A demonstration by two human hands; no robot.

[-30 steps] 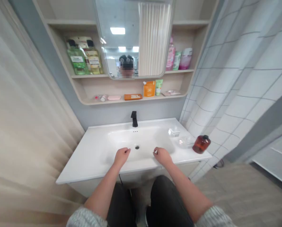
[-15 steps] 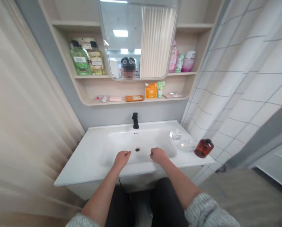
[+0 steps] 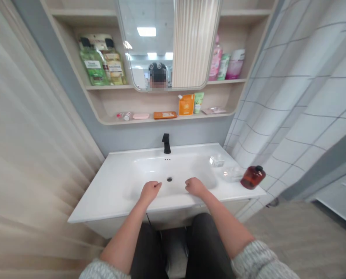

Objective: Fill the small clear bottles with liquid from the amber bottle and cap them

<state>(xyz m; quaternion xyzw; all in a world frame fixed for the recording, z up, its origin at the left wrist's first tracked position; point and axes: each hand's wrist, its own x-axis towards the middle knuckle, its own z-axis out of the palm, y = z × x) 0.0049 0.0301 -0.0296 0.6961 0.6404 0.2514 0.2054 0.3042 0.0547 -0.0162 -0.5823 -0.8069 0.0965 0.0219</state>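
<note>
My left hand [image 3: 150, 190] is curled into a fist above the front left part of the white sink [image 3: 187, 162]. Across from it, my right hand [image 3: 195, 186] is also a fist, over the front right part of the basin. Nothing shows in either one. The round drain [image 3: 169, 179] lies between and slightly beyond the two fists. At the back of the sink stands a black faucet [image 3: 166, 143].
On the right counter are a dark red bottle [image 3: 252, 177], a clear container [image 3: 233, 174] and a small clear box [image 3: 216, 161]. A shelf unit [image 3: 126, 121] with bottles, an orange pouch [image 3: 186, 105] and a mirror [image 3: 149, 42] hangs above. Curtains [image 3: 24, 135] flank the left.
The view has tilted slightly downward, so the shelves and sink sit higher in the picture. Both fists stay over the basin with little movement.
</note>
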